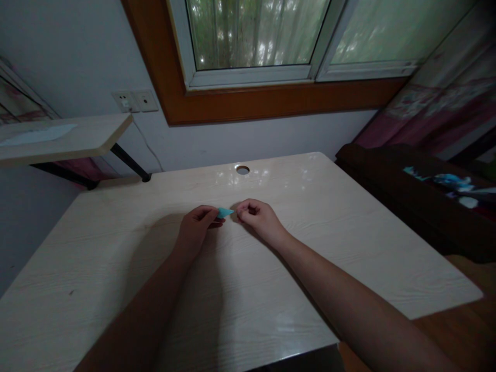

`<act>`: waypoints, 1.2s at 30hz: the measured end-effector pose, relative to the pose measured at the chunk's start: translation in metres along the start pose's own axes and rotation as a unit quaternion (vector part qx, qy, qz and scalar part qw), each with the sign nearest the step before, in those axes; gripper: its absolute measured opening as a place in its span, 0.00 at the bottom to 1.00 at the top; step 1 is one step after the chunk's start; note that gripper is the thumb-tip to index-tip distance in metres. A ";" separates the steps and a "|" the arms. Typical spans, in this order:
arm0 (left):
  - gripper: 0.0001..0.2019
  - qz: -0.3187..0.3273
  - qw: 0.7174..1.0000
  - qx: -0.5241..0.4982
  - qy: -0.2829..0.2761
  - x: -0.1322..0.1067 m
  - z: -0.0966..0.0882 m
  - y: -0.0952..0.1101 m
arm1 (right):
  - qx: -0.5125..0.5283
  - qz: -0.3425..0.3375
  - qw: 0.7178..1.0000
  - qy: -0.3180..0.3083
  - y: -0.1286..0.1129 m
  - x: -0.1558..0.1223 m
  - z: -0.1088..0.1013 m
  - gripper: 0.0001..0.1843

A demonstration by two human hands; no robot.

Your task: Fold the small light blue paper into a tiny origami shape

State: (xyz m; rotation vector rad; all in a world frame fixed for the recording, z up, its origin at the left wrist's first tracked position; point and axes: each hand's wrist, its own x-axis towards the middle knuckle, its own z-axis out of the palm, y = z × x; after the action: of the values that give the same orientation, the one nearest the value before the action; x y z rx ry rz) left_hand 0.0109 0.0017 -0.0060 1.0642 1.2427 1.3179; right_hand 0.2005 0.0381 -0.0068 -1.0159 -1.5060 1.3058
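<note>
Nearest: dark flat item (302, 360) at bottom edge of frame, too cropped to identify; forearms come in from lower left and lower right over a pale wood-grain desk (349, 268). Center of frame: left hand (196, 227) has a small teal piece (225, 213) pinched at its wide end, thumb on top, fingers beneath, pointed end aimed right. Right hand (258, 214) is just beside that point, fingers curled in, thumb and index tips close together; looks just short of the piece, can't tell if they meet or hold anything. Handling, my read: piece looks like folded paper or similar, so very light, stiffer along any folds, soft and easy to crush elsewhere. Slip risk low in a dry pinch; main worry is creasing. Best hold is the broad end, flat between thumb and index, light pressure; the tip is the weak spot, so only a fingertip touch there. Material not confirmed at this size. Farther back: round cable hole (243, 169) upper center, glossy glare around it, raised shelf (112, 135) on black legs upper left, then wall sockets (147, 101) and window (256, 39) along the top.
</note>
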 end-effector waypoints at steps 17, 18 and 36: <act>0.12 0.011 0.994 0.094 -0.052 -0.004 0.004 0.002 | -0.100 -0.076 0.990 -0.058 0.000 -0.005 0.003 0.11; 0.12 0.008 0.995 0.088 -0.049 -0.004 0.004 0.003 | -0.089 -0.069 0.992 -0.057 0.001 -0.005 0.002 0.11; 0.15 0.051 0.999 0.005 -0.018 -0.002 0.000 0.000 | 0.035 -0.001 0.999 -0.030 0.003 -0.001 0.001 0.14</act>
State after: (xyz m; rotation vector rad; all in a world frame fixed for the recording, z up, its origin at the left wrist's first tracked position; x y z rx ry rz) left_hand 0.0110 0.0002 -0.0060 1.1656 1.1832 1.3649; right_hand 0.1998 0.0376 -0.0099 -0.9369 -1.4947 1.3892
